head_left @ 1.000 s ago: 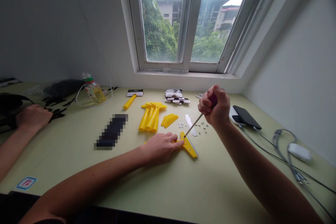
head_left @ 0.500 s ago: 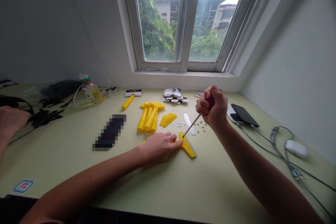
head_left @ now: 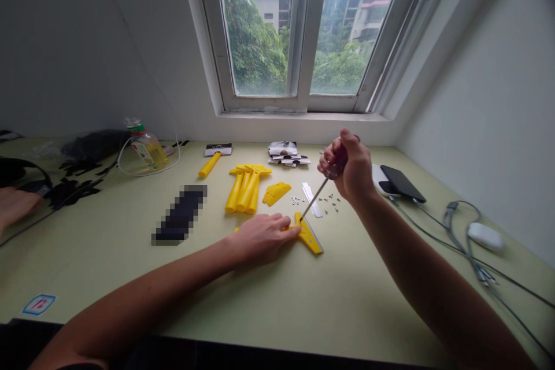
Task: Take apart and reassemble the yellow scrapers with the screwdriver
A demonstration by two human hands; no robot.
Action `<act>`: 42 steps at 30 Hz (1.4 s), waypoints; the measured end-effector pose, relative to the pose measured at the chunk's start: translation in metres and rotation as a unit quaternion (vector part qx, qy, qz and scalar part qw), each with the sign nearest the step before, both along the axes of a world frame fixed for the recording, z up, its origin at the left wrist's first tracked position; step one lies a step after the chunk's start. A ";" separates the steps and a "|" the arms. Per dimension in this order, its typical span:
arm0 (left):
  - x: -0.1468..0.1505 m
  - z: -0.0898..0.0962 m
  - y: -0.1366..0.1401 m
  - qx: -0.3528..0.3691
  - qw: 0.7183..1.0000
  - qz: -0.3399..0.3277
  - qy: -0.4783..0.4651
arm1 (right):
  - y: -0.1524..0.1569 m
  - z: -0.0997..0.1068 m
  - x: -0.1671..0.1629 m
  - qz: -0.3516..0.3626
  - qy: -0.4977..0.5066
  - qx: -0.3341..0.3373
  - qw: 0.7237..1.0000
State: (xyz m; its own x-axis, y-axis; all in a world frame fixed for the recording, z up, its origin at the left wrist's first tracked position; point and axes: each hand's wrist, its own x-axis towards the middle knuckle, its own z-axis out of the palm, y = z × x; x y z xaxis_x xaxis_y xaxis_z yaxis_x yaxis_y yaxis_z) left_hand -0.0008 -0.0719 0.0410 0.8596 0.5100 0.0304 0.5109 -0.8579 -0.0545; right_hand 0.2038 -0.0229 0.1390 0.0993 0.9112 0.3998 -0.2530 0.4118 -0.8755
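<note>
My right hand (head_left: 347,165) is wrapped round the dark handle of a screwdriver (head_left: 315,196). The screwdriver slants down to the left, its tip on the upper end of a yellow scraper's head (head_left: 310,236). A thin metal blade edge runs along the right side of that head. My left hand (head_left: 264,237) holds the scraper down against the table, covering most of its handle. Just beyond lie loose yellow head covers (head_left: 276,192), small nuts (head_left: 295,199), flat metal blades (head_left: 312,199) and several screws (head_left: 332,202).
Yellow scraper handles (head_left: 246,188) are grouped behind my left hand. Further back are one packaged scraper (head_left: 210,165) and a stack of packaging cards (head_left: 286,153). A bottle (head_left: 148,150) stands left; a phone (head_left: 402,183) and cables (head_left: 463,248) lie right. Another person's hand (head_left: 17,205) shows at far left.
The view has shifted slightly. My right hand has turned a little on the screwdriver handle, while the tip stays on the scraper head. At far left, the other person's hand has moved slightly.
</note>
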 end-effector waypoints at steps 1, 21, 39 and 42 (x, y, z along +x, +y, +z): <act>0.000 0.000 0.000 0.003 1.000 -0.001 0.001 | 0.001 0.003 0.004 -0.033 -0.073 0.004 0.997; -0.001 -0.006 -0.003 0.051 0.999 0.001 -0.013 | 0.014 0.093 0.035 0.003 -0.780 0.038 0.625; -0.002 -0.007 -0.002 0.030 1.000 0.001 -0.008 | -0.005 0.092 0.028 0.051 -0.720 0.058 0.689; -0.002 -0.006 -0.001 0.026 1.000 -0.003 -0.010 | 0.001 0.083 0.025 -0.052 -0.719 0.033 0.692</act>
